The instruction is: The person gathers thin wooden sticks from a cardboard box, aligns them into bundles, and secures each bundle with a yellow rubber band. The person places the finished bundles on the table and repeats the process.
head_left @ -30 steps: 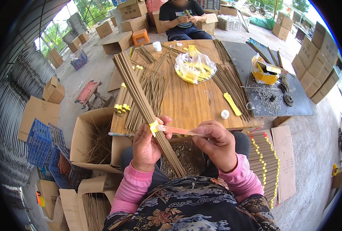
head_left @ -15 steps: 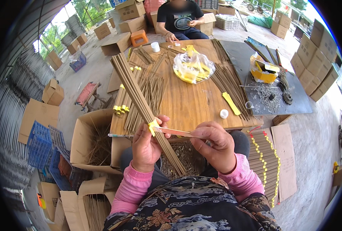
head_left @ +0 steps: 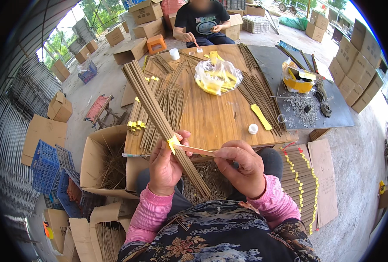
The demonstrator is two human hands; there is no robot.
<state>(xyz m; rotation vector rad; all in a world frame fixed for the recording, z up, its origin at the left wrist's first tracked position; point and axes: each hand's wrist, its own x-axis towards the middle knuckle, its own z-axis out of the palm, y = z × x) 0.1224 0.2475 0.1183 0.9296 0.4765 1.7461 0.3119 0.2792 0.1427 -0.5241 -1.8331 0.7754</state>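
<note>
A slanted bundle of thin brown sticks (head_left: 149,105), resembling incense, is gripped in my left hand (head_left: 165,166). Around the bundle sits a yellow paper band (head_left: 173,142), its loose end standing out near my left thumb. My right hand (head_left: 242,163) pinches a narrow, flat reddish strip (head_left: 197,150) between thumb and forefinger. The strip's other tip touches the yellow band beside my left fingers. On the table's near right lie a small white-rimmed pot (head_left: 253,129) and a single yellow paper strip (head_left: 261,117).
Loose sticks and yellow-banded bundles (head_left: 135,118) cover the left of the wooden table (head_left: 215,122). A plastic bag of yellow strips (head_left: 218,76) lies mid-table. Opposite sits a person (head_left: 202,22). Banded bundles (head_left: 300,183) lie on cardboard at right; a carton (head_left: 93,159) stands at left.
My right hand and the reddish strip have shifted very slightly left. The person opposite has raised a hand and now holds a thin reddish strip at a small pot.
</note>
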